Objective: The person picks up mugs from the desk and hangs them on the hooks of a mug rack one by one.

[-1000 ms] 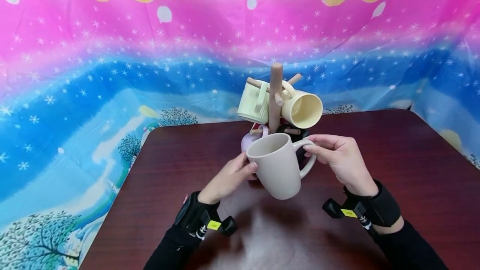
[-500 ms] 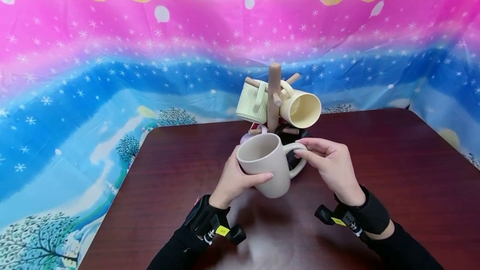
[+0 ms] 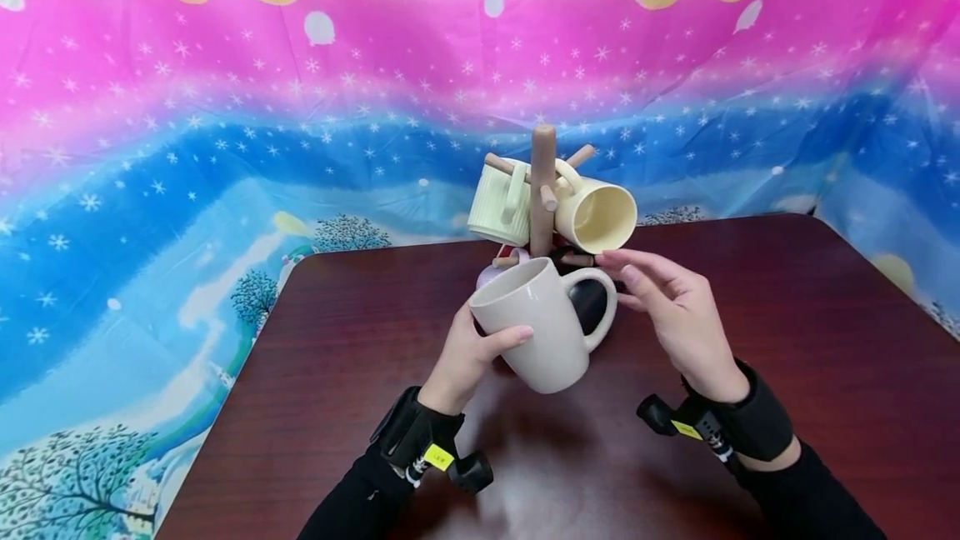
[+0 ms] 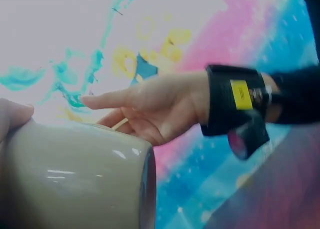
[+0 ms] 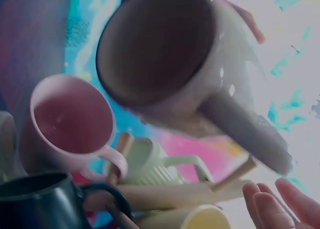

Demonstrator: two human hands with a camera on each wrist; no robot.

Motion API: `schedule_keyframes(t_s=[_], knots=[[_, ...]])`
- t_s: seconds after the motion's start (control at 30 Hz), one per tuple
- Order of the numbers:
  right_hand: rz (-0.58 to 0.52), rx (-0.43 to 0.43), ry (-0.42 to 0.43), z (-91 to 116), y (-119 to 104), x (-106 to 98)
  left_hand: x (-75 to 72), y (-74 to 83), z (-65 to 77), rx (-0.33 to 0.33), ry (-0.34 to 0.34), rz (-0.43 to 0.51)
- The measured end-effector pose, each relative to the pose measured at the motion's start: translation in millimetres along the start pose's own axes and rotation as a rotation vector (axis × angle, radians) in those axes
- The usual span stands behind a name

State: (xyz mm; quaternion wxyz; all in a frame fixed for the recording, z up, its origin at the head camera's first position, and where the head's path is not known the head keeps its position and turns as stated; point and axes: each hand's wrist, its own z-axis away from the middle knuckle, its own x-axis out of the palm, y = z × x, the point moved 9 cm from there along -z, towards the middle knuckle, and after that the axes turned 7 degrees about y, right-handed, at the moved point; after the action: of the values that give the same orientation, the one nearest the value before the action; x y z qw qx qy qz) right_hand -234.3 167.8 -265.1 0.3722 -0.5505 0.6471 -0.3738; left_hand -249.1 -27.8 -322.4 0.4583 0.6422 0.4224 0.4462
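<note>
A light grey mug [image 3: 536, 332] is tilted in the air, its handle toward the right. My left hand [image 3: 461, 361] grips its left side, thumb across the front. Just right of the handle is my right hand [image 3: 686, 311], fingers extended and apart from the mug; the right wrist view shows its fingertips [image 5: 270, 204] near the handle's end. Behind the mug stands a wooden mug tree [image 3: 543, 190]. On its upper pegs hang a pale green ribbed mug [image 3: 495, 207] and a cream yellow mug [image 3: 600, 215]. Lower down are a pink-lilac mug [image 5: 70, 119] and a black mug [image 5: 40, 204], partly hidden in the head view.
A dark reddish-brown table [image 3: 360, 340] lies under the hands. A colourful printed cloth [image 3: 420, 65] hangs behind and to the sides of it. One short upper peg [image 3: 549, 200] of the tree points forward with no mug on it.
My right hand has let go of the grey mug's handle and drawn off to the right. The left hand has moved in further around the mug, which has shifted slightly left since a second ago.
</note>
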Motion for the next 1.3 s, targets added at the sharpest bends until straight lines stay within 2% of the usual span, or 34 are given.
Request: schedule_keyframes(t_s=[0.1,0.23,0.33,0.47,0.6,0.73,1.0,1.3], knots=[[-0.084,-0.015,0.034,-3.1,-6.5,-9.9,1.0,3.0,-0.2,-0.007,0.01,0.034],[-0.15,-0.024,0.048,-5.2,-12.0,-18.2,-2.1,14.0,-4.1,0.023,0.073,0.068],[-0.168,-0.012,0.038,-6.2,-11.6,-19.0,-5.3,23.0,-8.7,0.04,0.134,0.096],[-0.174,0.008,0.022,-7.5,-8.2,-16.9,-7.3,34.3,-16.5,0.077,0.176,0.161],[-0.175,0.015,0.012,-8.3,-6.0,-15.5,-9.8,39.9,-25.2,0.103,0.214,0.184],[-0.158,0.023,0.005,-8.3,-4.0,-14.3,-12.2,40.4,-30.2,0.104,0.238,0.179],[-0.126,0.018,0.009,-9.4,-1.5,-15.1,-13.2,33.2,-37.5,0.1,0.238,0.192],[-0.159,0.007,0.028,-13.6,-1.2,-21.8,-13.7,30.1,-42.2,0.102,0.264,0.18]])
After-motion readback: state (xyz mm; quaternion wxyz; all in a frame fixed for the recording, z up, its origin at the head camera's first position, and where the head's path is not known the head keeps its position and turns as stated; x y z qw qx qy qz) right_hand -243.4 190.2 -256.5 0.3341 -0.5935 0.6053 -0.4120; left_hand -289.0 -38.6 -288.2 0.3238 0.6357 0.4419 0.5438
